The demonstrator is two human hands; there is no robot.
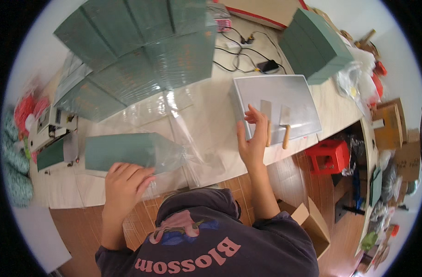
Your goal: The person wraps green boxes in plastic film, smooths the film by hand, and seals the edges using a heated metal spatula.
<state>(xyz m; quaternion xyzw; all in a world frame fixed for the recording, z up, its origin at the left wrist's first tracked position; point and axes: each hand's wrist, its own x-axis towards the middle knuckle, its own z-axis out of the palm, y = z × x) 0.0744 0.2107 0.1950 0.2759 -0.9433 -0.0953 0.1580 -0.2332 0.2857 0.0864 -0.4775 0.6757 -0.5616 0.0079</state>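
Observation:
A long green box (119, 150) lies on the table before me, with loose clear plastic film (171, 155) around its right end. My left hand (128, 180) grips its near edge, fingers over the top and fingertips at the film. Farther right, my right hand (255, 136) is raised with its fingers apart and nothing in it. It is at the left part of a flat silver metal box (290, 95). On that metal top lie two scrapers with wooden handles, the left scraper (266, 107) beside my right fingers and the right scraper (285, 116) farther off.
Film-wrapped green boxes (128, 79) are stacked at the back left. More green boxes (311, 45) stand at the back right. Black cables (238, 52) cross the table behind the metal box. A white machine (48, 128) sits far left. A red stool (328, 155) stands below the table's right side.

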